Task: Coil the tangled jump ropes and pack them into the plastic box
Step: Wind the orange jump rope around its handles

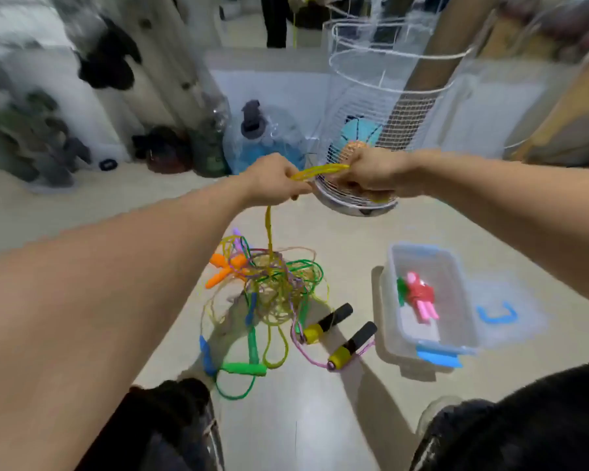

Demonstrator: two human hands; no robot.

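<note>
1. Pale floor (320,419): tangled jump ropes (272,287) lie heaped beside the plastic box (432,266).
2. Left hand (274,180) and right hand (371,175) both grip a raised yellow rope (317,171).
3. One coiled pink rope (420,297) appears packed; most remain.

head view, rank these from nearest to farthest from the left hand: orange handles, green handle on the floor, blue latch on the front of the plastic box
Measured from the left hand across the picture:
1. orange handles, below the hand, at the left edge of the tangle
2. green handle, farther down, near the person's knee
3. blue latch on the plastic box, far down to the right
</note>
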